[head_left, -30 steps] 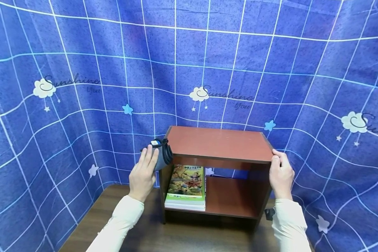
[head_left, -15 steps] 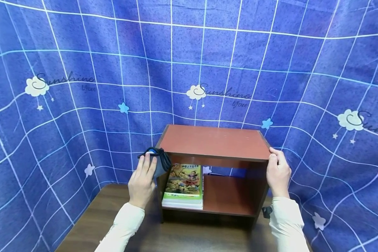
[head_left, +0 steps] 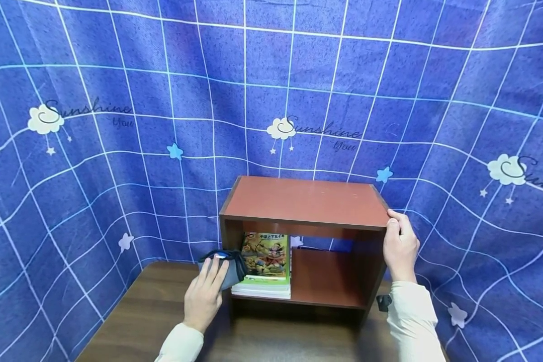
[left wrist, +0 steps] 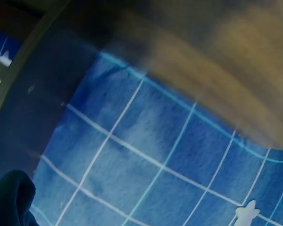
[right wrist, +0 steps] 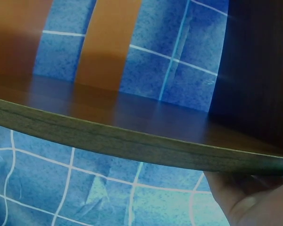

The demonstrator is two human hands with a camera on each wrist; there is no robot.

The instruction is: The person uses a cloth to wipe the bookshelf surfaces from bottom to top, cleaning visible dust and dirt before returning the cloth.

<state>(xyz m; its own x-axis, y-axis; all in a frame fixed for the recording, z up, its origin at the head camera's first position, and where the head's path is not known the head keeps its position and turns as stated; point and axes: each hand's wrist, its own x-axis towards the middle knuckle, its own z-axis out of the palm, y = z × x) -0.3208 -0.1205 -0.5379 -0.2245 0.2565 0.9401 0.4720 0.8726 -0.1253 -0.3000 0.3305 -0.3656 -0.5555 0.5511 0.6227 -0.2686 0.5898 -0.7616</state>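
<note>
My left hand (head_left: 203, 296) holds a folded dark grey cloth (head_left: 230, 275) with black edging, fingers laid over its face and the thumb mostly hidden. The cloth overlaps the front of the left side panel of a small red-brown shelf (head_left: 307, 201). A dark fold of the cloth (left wrist: 12, 195) shows low in the left wrist view, near the panel (left wrist: 47, 89). At the shelf's upper right front corner, my right hand (head_left: 401, 246) grips the side panel. The right wrist view shows part of that hand (right wrist: 254, 202) against the board's edge (right wrist: 132, 141).
Picture books (head_left: 267, 261) lie stacked in the shelf's left half. The shelf stands on a brown wooden table (head_left: 131, 311). A small black object (head_left: 383, 302) sits beside its right panel. Behind hangs a blue gridded curtain (head_left: 199, 90) with clouds and stars.
My left hand has moved the cloth down from the shelf's upper left corner to about the height of the books. My right hand keeps its grip on the right corner.
</note>
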